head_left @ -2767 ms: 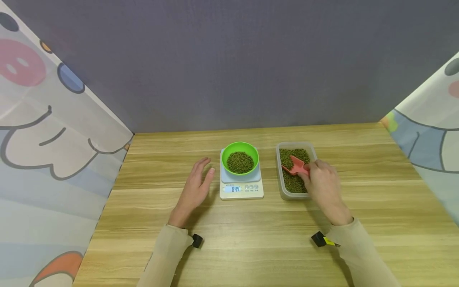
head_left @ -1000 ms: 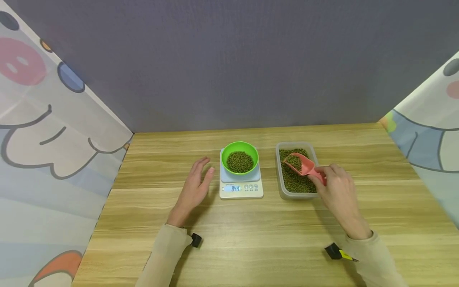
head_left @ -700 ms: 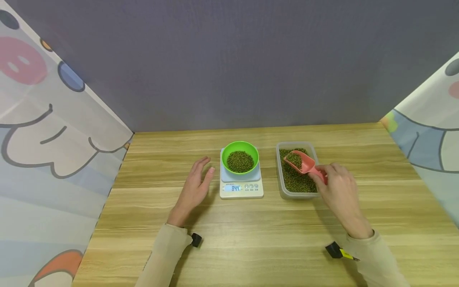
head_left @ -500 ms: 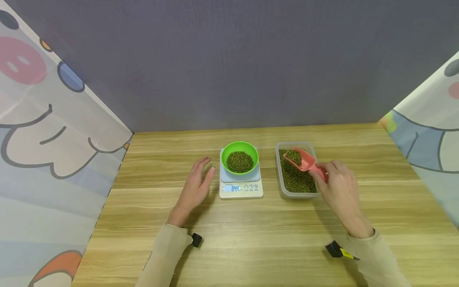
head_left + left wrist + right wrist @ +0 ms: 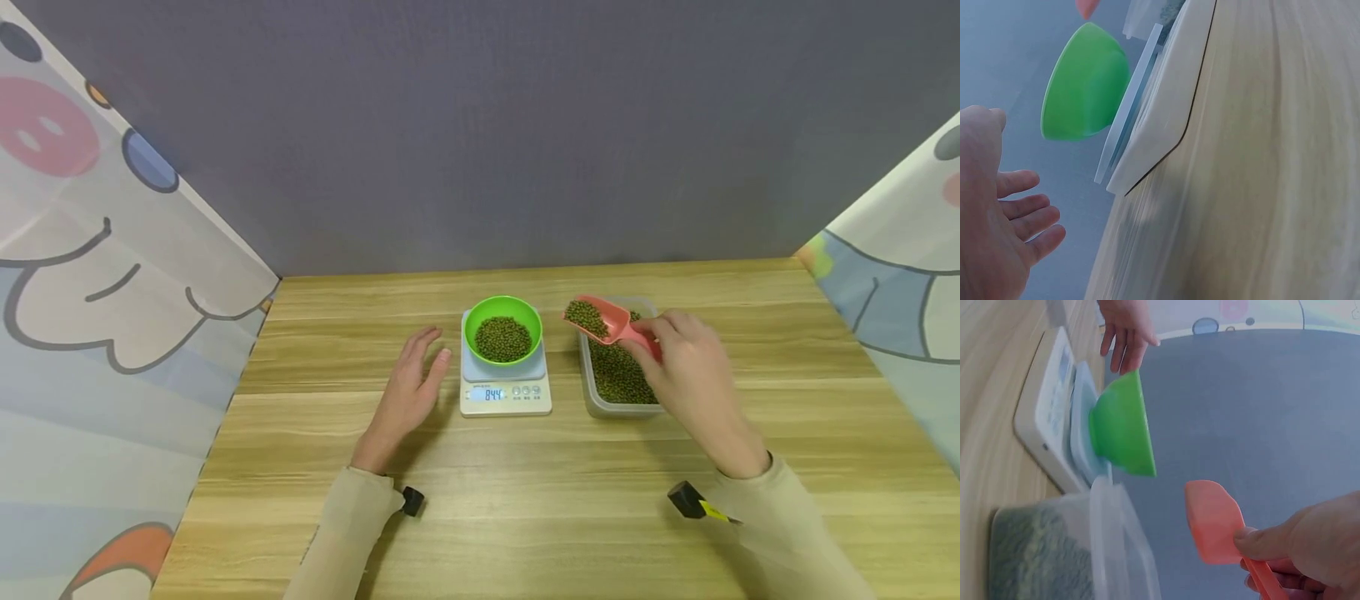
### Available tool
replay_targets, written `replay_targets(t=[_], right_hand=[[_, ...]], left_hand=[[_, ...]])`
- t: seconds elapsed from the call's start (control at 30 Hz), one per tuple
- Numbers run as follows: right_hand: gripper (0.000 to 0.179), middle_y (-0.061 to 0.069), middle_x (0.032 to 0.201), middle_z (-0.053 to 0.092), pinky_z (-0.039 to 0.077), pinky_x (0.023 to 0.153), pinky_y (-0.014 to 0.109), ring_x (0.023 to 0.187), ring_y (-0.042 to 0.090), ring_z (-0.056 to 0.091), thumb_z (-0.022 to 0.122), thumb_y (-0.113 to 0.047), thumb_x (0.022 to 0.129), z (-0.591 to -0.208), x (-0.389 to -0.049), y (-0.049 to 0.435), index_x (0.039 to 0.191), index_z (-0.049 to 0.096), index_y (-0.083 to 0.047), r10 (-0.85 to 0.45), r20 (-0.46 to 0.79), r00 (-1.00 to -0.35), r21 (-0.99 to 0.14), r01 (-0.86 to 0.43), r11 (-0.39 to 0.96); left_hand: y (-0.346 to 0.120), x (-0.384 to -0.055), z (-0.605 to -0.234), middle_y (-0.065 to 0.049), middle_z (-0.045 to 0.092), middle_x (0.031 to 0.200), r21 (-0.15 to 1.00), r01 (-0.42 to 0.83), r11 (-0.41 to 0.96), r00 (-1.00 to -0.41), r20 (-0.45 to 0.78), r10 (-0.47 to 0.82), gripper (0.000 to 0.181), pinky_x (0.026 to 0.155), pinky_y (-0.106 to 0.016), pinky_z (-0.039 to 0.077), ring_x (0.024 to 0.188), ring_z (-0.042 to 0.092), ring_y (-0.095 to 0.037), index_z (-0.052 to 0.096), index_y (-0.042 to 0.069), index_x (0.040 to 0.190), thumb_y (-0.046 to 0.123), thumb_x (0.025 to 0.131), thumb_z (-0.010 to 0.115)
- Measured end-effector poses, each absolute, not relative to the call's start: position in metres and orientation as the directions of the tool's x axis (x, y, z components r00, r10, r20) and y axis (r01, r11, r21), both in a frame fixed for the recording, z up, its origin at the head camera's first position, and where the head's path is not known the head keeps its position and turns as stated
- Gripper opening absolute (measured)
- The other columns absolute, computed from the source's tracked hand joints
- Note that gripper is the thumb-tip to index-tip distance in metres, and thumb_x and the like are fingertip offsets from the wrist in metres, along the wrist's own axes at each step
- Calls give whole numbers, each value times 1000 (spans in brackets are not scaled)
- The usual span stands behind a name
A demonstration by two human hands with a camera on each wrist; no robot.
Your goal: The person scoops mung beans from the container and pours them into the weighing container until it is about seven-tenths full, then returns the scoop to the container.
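My right hand (image 5: 686, 367) grips the handle of a pink scoop (image 5: 617, 320), which carries a heap of small green beans (image 5: 587, 317). The scoop hangs above the left rim of a clear plastic tub (image 5: 596, 407) of the same beans. To its left, a bright green bowl (image 5: 503, 303) with beans in it sits on a white kitchen scale (image 5: 528, 407), whose display reads 84.4. Beside the scale on the left is my left hand (image 5: 405, 392), fingers relaxed and holding nothing. The left wrist view shows a gap between that hand (image 5: 991, 219) and the bowl (image 5: 1085, 84).
The wooden tabletop (image 5: 525, 517) runs back to a dark grey panel (image 5: 525, 142). Panels with cartoon prints stand on the left (image 5: 142, 300) and on the right. A small black device (image 5: 686, 500) is strapped at the right wrist, another (image 5: 412, 501) at the left.
The scoop went from digging in the tub to being lifted full of beans, then moved left toward the bowl. The left hand and the scale reading stay the same.
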State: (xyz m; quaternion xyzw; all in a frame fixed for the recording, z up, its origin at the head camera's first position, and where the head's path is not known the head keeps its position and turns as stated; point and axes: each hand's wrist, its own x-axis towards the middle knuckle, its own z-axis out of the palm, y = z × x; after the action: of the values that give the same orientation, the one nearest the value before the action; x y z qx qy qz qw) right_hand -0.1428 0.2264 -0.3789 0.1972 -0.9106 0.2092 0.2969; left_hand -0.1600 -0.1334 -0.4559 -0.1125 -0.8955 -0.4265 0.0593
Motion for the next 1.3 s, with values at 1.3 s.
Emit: replay_targets(t=[1.3], right_hand=[[17,13,96,66,46,73,46,83,35,57,62,-10,99,-381,-160,166,110,73,-3,-399,824,-403,145,-530,835]], left_hand=[[-118,-163,-454,-18,43,159,752,285,595,-958,231,167,56,121,-57,32,148,39,-36,45,-1,152,37,111,44]])
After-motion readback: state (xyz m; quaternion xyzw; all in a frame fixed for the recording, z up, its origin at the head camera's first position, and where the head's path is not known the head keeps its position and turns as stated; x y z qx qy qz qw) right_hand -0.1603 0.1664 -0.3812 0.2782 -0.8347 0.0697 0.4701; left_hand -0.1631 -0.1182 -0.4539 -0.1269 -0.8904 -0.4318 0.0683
